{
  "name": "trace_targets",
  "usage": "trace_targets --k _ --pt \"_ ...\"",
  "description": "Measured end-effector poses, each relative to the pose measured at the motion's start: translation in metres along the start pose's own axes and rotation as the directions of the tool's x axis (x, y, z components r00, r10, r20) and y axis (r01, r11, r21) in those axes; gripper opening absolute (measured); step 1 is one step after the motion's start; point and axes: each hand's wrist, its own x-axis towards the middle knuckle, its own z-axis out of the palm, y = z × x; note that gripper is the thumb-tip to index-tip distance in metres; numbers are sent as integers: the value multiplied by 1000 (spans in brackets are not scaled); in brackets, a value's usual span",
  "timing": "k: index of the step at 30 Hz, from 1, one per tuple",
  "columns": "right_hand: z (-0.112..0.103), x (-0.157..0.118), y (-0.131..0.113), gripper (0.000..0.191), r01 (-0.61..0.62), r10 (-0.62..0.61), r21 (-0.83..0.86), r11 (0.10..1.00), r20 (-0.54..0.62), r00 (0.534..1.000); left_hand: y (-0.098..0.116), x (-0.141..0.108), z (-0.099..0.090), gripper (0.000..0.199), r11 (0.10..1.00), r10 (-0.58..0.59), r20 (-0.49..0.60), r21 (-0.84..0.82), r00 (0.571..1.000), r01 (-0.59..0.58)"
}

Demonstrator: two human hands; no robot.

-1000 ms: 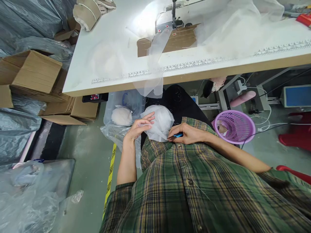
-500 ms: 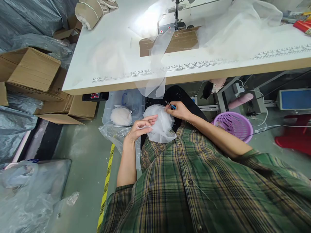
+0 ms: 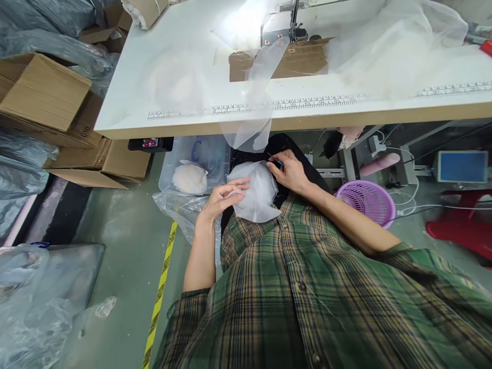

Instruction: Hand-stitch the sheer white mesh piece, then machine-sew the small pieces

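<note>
A round piece of sheer white fabric (image 3: 255, 197) lies bunched on my lap. At its left edge my left hand (image 3: 224, 199) pinches the thin cloth between thumb and fingers. My right hand (image 3: 290, 173) is closed around small blue-handled thread snips (image 3: 279, 163), beside the fabric's upper right edge. Most of the snips is hidden by the fingers. To the left, a similar pale rounded fabric piece (image 3: 189, 178) rests in a clear plastic bin (image 3: 167, 171).
Ahead stands a white sewing table (image 3: 126, 102) with a printed ruler, a sewing machine (image 3: 294, 23) and brown cardboard (image 3: 307, 59). A sheer strip (image 3: 249, 136) hangs over its edge. A purple basket (image 3: 367, 202) is at right; cardboard boxes (image 3: 49, 92) at left.
My right hand has turned, and its fingers now cover more of the snips. My left hand still pinches the fabric at nearly the same spot. The view has shifted slightly.
</note>
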Motion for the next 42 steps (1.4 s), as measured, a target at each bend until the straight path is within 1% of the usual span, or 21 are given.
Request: trace_targets --k 2,4,7,9,11,14,16,19,24,25,26,27,28,30,31,32,34,36,38,40,42 --pt "-3 -8 -7 40 48 -48 4 999 22 999 5 -1 3 23 999 -38 -24 25 999 39" --pt "-5 -18 -15 49 -5 -30 173 985 200 979 10 0 5 27 996 -85 -24 13 996 85" --pt "-7 -30 -24 56 -208 -1 361 909 502 865 16 3 10 32 986 -158 -15 -54 987 157" --pt "-8 -34 -25 52 -333 13 409 849 615 788 19 6 14 37 977 -204 -21 -72 979 202" --pt "-10 -34 -23 46 -441 34 458 772 663 748 21 10 17 40 973 -224 -45 -66 974 221" --pt "-14 -30 -17 40 -555 60 536 637 683 728 23 15 23 41 975 -218 -92 -56 972 213" --pt "-18 -29 -13 38 -588 53 565 578 693 719 25 14 27 41 977 -211 -120 -49 970 206" --pt "-29 -34 -11 34 -564 8 550 616 712 702 31 4 27 38 978 -205 -127 -6 970 206" --pt "-52 -50 -9 30 -497 -57 390 775 827 560 41 -24 17 37 966 -246 47 96 968 241" --pt "-53 -50 -9 31 -487 -56 377 788 831 553 41 -26 15 37 964 -252 68 109 965 244" --pt "-52 -49 -9 31 -474 -47 377 796 819 572 41 -25 12 38 964 -248 66 116 967 239" --pt "-49 -46 -8 32 -453 -27 387 803 784 621 40 -20 10 38 966 -235 38 117 971 229" --pt "-44 -41 -7 33 -425 7 400 812 722 692 37 -14 9 39 971 -209 -17 115 978 210" --pt "-30 -29 -4 35 -352 104 405 844 521 847 31 6 6 39 982 -136 -177 104 975 156" --pt "-22 -23 -2 35 -316 146 386 866 410 900 27 16 5 39 987 -103 -260 96 960 132" --pt "-15 -17 1 35 -287 172 356 889 321 931 22 27 3 40 990 -84 -332 82 940 117" --pt "-4 -10 8 33 -250 184 290 924 236 954 13 42 0 44 993 -73 -437 49 897 105" --pt "2 -8 15 30 -225 165 244 943 245 956 3 49 -3 49 993 -82 -487 34 869 113" --pt "2 -9 20 28 -208 149 209 956 266 952 -5 47 -7 53 987 -86 -500 74 862 142" --pt "0 -12 23 28 -190 135 171 967 287 948 -9 42 -10 54 958 -29 -527 228 849 174" --pt "-3 -14 23 29 -155 117 116 981 285 951 -8 37 -9 55 854 161 -558 493 814 168"
